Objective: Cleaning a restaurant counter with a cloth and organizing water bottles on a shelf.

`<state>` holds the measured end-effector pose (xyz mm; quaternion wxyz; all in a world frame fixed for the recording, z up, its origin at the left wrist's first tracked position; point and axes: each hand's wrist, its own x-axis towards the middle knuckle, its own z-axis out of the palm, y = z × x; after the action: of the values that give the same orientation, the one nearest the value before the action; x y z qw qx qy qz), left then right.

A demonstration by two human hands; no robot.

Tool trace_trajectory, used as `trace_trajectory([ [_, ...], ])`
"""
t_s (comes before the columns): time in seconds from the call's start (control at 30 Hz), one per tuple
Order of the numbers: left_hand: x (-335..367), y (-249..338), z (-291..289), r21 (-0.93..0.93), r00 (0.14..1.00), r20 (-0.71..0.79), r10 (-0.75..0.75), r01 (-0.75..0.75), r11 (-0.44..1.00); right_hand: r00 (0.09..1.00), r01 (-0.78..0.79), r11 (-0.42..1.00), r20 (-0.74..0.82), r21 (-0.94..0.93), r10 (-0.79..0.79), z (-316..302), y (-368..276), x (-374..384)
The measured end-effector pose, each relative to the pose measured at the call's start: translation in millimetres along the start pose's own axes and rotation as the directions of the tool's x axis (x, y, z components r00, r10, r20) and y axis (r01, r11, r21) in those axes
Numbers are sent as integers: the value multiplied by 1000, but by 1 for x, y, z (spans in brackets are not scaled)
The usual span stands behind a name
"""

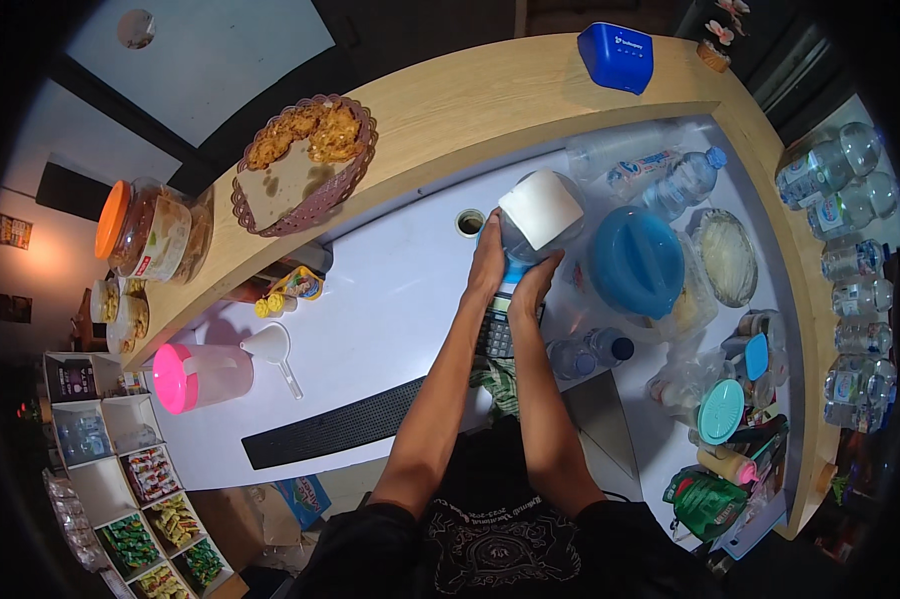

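Observation:
Both my hands are closed around a clear rounded container (511, 241), one on each side of its narrower lower part. A white squarish patch (542, 209) covers much of its upper face, and a blue band shows low down between my hands. My left hand (487, 258) grips the left side, close to a small cup of dark contents (469, 223). On the right side is my right hand (536, 285), its fingertips partly hidden. Just below them a calculator (495, 334) lies partly covered by my forearms, with a green patterned cloth (498, 383) nearer me.
Right of my hands stand a blue-lidded tub (638, 262), plastic bottles (684, 183) and a covered bowl (725, 257). A pink-lidded pitcher (206, 377), white funnel (268, 343) and black perforated strip (335, 427) lie left. A raised wooden ledge (450, 85) carries a fried-food basket (305, 165).

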<state>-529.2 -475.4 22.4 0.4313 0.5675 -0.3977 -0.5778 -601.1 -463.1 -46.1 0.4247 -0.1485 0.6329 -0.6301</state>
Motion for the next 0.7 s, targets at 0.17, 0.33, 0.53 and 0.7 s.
trace_trajectory([
  [0.17, -29, -8, -23, -121, 991, -124, -39, 24, 992, 989, -104, 989, 94, -103, 114, 3, -20, -41],
  [0.33, -68, -15, -56, -246, 982, -181, -49, 3, 969, 973, -9, 991, 228, -131, 39, 3, -21, -87],
  [0.53, -145, -12, -110, -341, 935, -347, -72, -55, 939, 874, 145, 952, 485, -268, 4, 23, -10, -156],
  [0.7, -199, -44, -176, -385, 827, -553, -99, -149, 911, 725, 113, 931, 670, -347, 161, 35, 11, -233],
])
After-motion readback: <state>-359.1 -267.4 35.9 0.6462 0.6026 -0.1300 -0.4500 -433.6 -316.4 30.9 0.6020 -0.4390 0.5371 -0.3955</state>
